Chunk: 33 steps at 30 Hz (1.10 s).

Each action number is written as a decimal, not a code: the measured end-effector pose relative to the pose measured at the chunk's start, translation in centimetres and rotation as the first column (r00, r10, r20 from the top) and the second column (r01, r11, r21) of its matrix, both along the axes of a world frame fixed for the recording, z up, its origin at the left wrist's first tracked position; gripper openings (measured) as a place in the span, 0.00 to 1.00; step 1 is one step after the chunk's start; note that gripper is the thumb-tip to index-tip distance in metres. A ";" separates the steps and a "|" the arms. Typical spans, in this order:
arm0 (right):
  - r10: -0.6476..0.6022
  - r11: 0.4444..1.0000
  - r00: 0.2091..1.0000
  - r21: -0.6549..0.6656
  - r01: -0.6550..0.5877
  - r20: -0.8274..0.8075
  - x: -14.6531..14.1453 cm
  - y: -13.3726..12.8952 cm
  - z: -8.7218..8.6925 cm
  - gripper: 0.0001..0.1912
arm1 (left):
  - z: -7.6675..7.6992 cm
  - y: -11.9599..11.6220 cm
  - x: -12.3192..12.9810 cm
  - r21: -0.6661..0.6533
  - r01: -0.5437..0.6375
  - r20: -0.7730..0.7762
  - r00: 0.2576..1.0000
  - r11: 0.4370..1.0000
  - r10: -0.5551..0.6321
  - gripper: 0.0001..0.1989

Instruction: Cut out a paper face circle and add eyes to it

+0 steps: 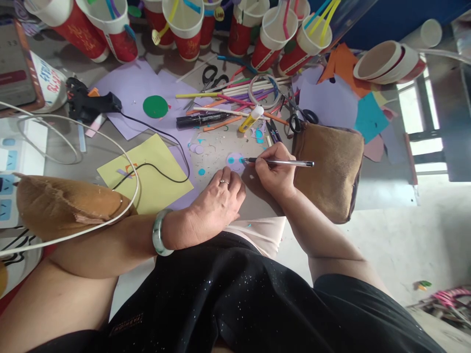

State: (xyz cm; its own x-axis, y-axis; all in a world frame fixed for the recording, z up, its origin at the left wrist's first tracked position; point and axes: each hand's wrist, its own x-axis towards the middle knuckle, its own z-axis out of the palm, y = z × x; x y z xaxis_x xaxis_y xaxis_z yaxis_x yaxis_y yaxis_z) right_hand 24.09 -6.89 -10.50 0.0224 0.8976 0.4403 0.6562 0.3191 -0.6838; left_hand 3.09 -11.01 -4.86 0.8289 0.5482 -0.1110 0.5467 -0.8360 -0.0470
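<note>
My right hand (275, 169) is closed round a pen (290, 162) with a clear barrel and black ends. The pen's tip meets a blue dot at the right side of a small pale purple paper circle (236, 162), which carries two blue dots. My left hand (221, 196) has its fingers bent together, with fingertips at the circle's lower left edge, steadying it on the table. A loose blue paper dot (201, 172) lies to the left of these fingers. Above the circle are a yellow glue stick (250, 119) and a black marker (202, 120).
Red-and-white paper cups (183, 29) with straws stand along the back. A black glue gun (91, 100), yellow paper (147, 171) and a green circle (155, 107) lie left. Scissors (303, 117) and a brown cushion-like block (327, 171) are right. A white cable (137, 171) crosses the left side.
</note>
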 end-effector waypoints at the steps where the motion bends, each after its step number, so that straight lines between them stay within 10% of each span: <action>1: 0.002 1.000 1.000 -0.003 -0.002 -0.003 0.0 0.0 0.0 0.07 | 0.0 0.0 0.0 -0.002 -0.001 0.003 1.000 1.000 0.001 0.38; 33: -0.016 0.997 1.000 -0.076 0.016 -0.001 0.4 -0.2 0.1 0.08 | -0.1 -0.1 0.0 -0.032 -0.016 0.024 1.000 0.999 0.017 0.37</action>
State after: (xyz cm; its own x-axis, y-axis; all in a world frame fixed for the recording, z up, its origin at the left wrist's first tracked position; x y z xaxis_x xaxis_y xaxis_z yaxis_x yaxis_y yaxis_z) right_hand 24.54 -7.07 -10.37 0.0378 0.9278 0.3712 0.6595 0.2559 -0.7068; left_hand 3.08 -11.06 -4.91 0.8224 0.5584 -0.1089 0.5611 -0.8277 -0.0070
